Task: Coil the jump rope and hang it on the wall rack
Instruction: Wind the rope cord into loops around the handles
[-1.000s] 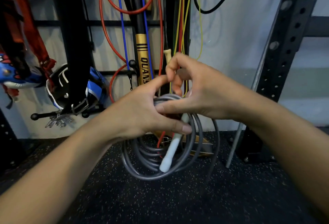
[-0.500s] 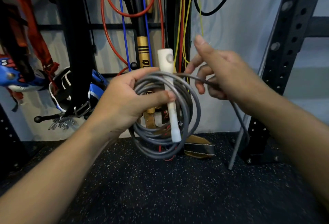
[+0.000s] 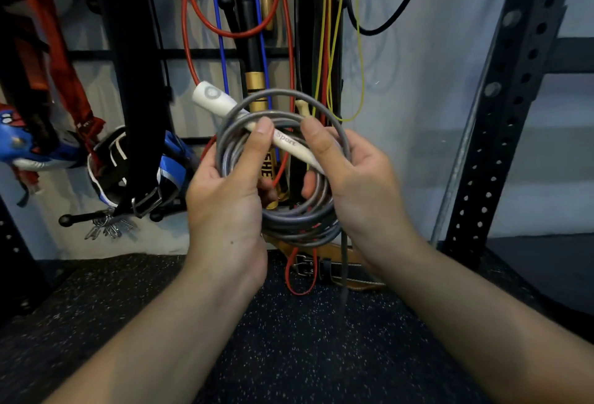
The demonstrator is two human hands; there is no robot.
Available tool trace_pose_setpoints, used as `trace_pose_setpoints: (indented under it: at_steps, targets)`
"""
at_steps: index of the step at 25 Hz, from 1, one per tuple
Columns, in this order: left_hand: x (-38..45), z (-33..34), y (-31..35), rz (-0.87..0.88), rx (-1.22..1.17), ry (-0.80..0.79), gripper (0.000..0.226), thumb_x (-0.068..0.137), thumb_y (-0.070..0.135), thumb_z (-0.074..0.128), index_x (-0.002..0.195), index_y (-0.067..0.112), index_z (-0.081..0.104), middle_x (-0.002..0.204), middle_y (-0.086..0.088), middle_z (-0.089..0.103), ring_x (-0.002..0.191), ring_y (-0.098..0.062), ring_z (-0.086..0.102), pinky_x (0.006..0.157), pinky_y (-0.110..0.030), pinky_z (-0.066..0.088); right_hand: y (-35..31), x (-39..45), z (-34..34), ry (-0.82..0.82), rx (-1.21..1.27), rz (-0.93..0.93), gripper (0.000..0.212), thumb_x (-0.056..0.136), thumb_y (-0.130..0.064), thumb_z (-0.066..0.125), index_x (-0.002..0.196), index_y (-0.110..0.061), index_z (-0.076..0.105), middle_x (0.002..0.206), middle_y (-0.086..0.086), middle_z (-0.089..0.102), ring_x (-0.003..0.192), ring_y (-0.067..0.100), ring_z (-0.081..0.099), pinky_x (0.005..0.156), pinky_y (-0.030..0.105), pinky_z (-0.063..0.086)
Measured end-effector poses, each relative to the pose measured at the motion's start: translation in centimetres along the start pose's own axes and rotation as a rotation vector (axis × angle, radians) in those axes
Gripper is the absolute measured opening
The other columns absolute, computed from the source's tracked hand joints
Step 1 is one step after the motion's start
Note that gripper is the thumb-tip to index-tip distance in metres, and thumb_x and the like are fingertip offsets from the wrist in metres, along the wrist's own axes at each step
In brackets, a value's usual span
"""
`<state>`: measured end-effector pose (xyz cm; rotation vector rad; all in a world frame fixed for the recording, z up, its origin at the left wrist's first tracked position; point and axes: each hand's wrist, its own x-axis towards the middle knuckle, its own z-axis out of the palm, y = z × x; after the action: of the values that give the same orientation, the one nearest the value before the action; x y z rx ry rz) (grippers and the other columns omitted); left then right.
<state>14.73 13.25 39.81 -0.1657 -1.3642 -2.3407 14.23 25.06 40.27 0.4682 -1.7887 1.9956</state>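
Reaching forward over the speckled black rubber floor [image 3: 289, 355], two bare forearms meet at chest height. Left hand [image 3: 225, 207] grips the left side of the coiled grey jump rope [image 3: 299, 220], thumb pressed on top of the loops, fingers curled behind. Right hand [image 3: 356, 185] clasps the right side the same way, thumb over the cord, fingertips showing through the ring. White handle [image 3: 215, 100] lies slanted across the coil, upper end sticking out to the upper left, lower end tucked under the right palm; "Sport" printed on it. One loose grey tail hangs straight down from the coil's lower right toward the floor. Behind, a leather belt [image 3: 328, 262] lies on the floor. Farther back, wall rack [image 3: 199, 53] with red, blue, yellow and black cords hanging; perforated steel upright [image 3: 501, 120] at right.
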Motion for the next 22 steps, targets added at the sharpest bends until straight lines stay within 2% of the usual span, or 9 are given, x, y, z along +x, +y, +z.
trace_pose_setpoints:
  at_steps: [4,8,10,13,16,18,19,21,22]
  targets:
    - [0.5,-0.7,0.3,-0.039,0.048,-0.127,0.025,0.078,0.034,0.080,0.099,0.024,0.071,0.078,0.008,0.066,0.061,-0.004,0.058,0.060,-0.022,0.055,0.5,1.0,-0.9,-0.022,-0.061,-0.031,0.025,0.098,-0.037,0.062,0.091,-0.015,0.071,0.051,0.000,0.050,0.041,0.009,0.044,0.042,0.021,0.039]
    - [2.5,-2.2,2.3,-0.084,0.154,-0.306,0.064,0.062,0.032,0.085,0.123,0.023,0.065,0.092,0.008,0.079,0.074,-0.006,0.074,0.076,-0.034,0.056,-0.6,2.4,-2.6,-0.095,-0.189,-0.067,0.034,0.099,-0.035,0.061,0.101,-0.002,0.071,0.050,-0.006,0.048,0.041,0.005,0.042,0.042,0.016,0.036]
    - [3.7,-2.9,3.8,-0.013,0.229,-0.351,0.084,0.060,0.033,0.087,0.138,0.027,0.055,0.110,0.001,0.078,0.083,-0.010,0.078,0.073,-0.029,0.060,-1.5,2.9,-3.4,-0.182,-0.311,-0.112,0.034,0.099,-0.035,0.062,0.100,-0.003,0.072,0.051,-0.005,0.049,0.042,0.006,0.043,0.044,0.016,0.036]
    - [4.8,-3.7,6.6,0.142,0.515,-0.501,0.097,0.062,0.042,0.093,0.146,0.036,0.046,0.122,0.003,0.077,0.109,-0.016,0.075,0.090,-0.032,0.058,-2.3,3.1,-3.7,-0.351,-0.525,-0.154,0.027,0.096,-0.036,0.066,0.091,-0.010,0.073,0.047,-0.008,0.050,0.042,0.005,0.044,0.044,0.020,0.036]
    - [4.3,-3.2,7.6,0.049,0.959,-0.826,0.116,0.047,0.060,0.093,0.147,0.054,0.035,0.123,0.020,0.075,0.112,-0.005,0.072,0.101,-0.036,0.048,-2.3,2.9,-2.7,-0.496,-0.682,-0.193,0.027,0.091,-0.039,0.072,0.089,-0.011,0.073,0.055,0.000,0.058,0.050,0.008,0.049,0.048,0.032,0.040]
    - [3.0,-2.3,6.2,0.020,1.115,-0.940,0.101,0.055,0.052,0.093,0.143,0.045,0.043,0.115,0.025,0.075,0.104,0.004,0.072,0.093,-0.023,0.052,-2.1,2.6,-2.1,-0.550,-0.700,-0.200,0.029,0.088,-0.038,0.075,0.092,-0.011,0.069,0.062,0.003,0.065,0.053,0.002,0.053,0.051,0.030,0.044]
    - [2.5,-2.0,5.3,0.017,1.081,-0.954,0.081,0.062,0.040,0.092,0.133,0.036,0.054,0.107,0.022,0.078,0.095,0.003,0.074,0.083,-0.018,0.056,-1.9,2.4,-2.0,-0.574,-0.683,-0.184,0.031,0.086,-0.040,0.076,0.095,-0.012,0.065,0.061,-0.001,0.064,0.052,0.000,0.053,0.050,0.026,0.043]
    - [1.9,-1.7,4.1,-0.065,0.928,-0.957,0.041,0.072,0.017,0.086,0.108,0.024,0.068,0.078,0.007,0.080,0.065,-0.004,0.073,0.060,-0.018,0.058,-1.6,2.1,-2.0,-0.604,-0.627,-0.108,0.040,0.084,-0.051,0.071,0.101,-0.018,0.056,0.055,0.001,0.059,0.048,0.010,0.052,0.048,0.032,0.039]
    - [1.8,-1.8,3.8,-0.081,0.915,-0.955,0.026,0.073,0.017,0.084,0.096,0.021,0.071,0.065,0.002,0.076,0.053,-0.008,0.068,0.052,-0.019,0.056,-1.4,2.0,-2.1,-0.603,-0.597,-0.079,0.044,0.084,-0.056,0.066,0.102,-0.019,0.054,0.053,0.008,0.056,0.047,0.017,0.049,0.046,0.035,0.036]
